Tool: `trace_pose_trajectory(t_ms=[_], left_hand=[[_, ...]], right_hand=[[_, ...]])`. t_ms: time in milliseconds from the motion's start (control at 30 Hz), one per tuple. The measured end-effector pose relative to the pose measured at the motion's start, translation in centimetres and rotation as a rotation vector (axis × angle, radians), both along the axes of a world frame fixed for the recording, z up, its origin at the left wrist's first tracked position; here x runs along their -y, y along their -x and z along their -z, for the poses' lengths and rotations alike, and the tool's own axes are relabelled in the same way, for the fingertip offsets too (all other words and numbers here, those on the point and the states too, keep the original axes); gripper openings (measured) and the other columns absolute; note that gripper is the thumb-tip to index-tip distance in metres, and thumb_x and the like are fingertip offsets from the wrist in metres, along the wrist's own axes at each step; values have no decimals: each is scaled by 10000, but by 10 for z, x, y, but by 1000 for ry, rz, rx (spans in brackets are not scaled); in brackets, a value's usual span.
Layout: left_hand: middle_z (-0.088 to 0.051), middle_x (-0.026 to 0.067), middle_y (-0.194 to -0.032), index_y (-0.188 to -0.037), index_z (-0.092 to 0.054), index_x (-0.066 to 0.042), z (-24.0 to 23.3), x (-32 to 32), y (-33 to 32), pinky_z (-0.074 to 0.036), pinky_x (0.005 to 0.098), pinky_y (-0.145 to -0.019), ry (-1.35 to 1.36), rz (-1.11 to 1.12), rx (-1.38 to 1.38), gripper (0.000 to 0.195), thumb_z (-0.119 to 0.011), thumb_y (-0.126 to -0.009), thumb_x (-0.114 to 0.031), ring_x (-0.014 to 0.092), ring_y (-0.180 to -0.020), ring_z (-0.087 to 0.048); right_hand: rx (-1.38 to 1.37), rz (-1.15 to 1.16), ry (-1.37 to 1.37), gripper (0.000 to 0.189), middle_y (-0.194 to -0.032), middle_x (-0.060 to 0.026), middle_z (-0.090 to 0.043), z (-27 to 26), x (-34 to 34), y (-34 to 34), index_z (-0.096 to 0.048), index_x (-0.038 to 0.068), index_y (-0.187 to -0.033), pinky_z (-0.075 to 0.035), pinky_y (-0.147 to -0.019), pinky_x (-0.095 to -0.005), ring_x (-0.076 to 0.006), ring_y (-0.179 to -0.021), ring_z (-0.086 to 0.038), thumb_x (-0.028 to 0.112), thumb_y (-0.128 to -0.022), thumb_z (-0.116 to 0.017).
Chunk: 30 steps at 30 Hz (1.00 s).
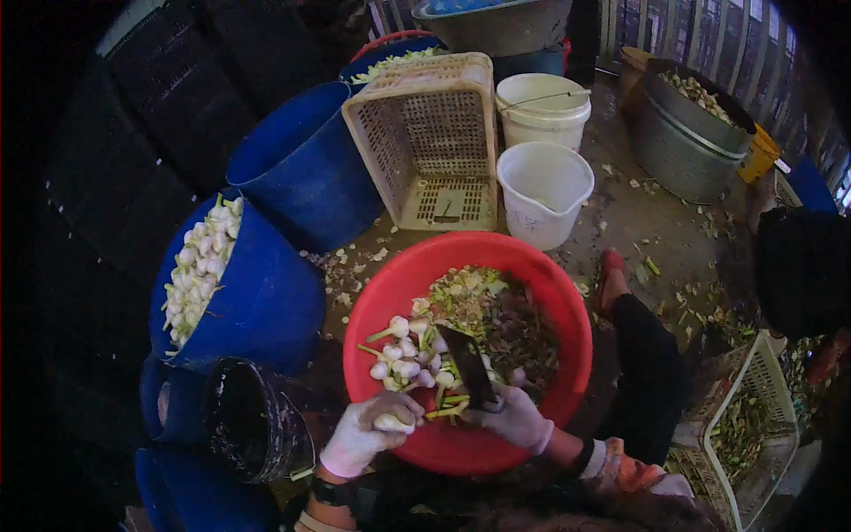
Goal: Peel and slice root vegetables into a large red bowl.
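Observation:
Both my hands wear whitish gloves and work over the near rim of a red plastic basin [577, 312]. A pale garlic bulb [393, 423] is in my left hand [362, 425], at the basin's lower left edge. My right hand [515, 415] grips a knife whose broad dark blade [467, 362] points up and left over the basin. Garlic bulbs with short green stems [405, 359] lie in the basin's left part. Cut stem pieces and trimmings [469, 292] lie at the back, with darker scraps [525, 339] to the right. The blade hides some bulbs behind it.
A blue tub of garlic bulbs [266, 306] leans at left, near a dirty black bucket [276, 425]. Beyond the basin stand a tipped plastic crate [452, 176] and white buckets [548, 196]. Another person's leg [641, 372] and a crate of trimmings [791, 412] are at right.

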<state>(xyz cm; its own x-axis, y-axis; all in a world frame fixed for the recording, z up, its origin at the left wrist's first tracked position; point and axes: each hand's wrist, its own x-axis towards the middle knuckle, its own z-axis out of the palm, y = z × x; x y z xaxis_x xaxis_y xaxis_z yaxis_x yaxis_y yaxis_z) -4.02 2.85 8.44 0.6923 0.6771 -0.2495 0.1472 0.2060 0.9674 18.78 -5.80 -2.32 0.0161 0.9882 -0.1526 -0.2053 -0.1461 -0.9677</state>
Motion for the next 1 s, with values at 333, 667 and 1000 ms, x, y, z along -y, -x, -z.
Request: trace_pose_trajectory(t_ms=[333, 667, 1000], left_hand=[[-562, 142, -1160, -962, -618, -31, 40, 46, -9, -496, 579, -939, 568, -130, 721, 309, -644, -692, 118, 370, -1153, -550], [-560, 169, -1153, -990, -619, -6, 27, 43, 11, -527, 523, -888, 571, -133, 431, 300, -668, -707, 81, 346, -1074, -597], [-617, 136, -1065, -1195, -529, -48, -40, -111, 145, -525, 327, -867, -261, -949, 266, 311, -526, -944, -232, 239, -1064, -609]], right_hand=[[-274, -267, 37, 415, -869, 35, -620, -35, 2, 8, -577, 51, -1207, -431, -569, -200, -33, -679, -525, 177, -837, -717], [-226, -282, 60, 163, -708, -19, -609, -40, 2, -22, -631, 47, -875, -421, -544, -266, -139, -600, -582, 200, -823, -655], [34, -169, 242, 288, -920, -37, -677, -25, 51, -112, -633, 32, -1111, -509, -726, -295, -135, -797, -637, 127, -841, -663]])
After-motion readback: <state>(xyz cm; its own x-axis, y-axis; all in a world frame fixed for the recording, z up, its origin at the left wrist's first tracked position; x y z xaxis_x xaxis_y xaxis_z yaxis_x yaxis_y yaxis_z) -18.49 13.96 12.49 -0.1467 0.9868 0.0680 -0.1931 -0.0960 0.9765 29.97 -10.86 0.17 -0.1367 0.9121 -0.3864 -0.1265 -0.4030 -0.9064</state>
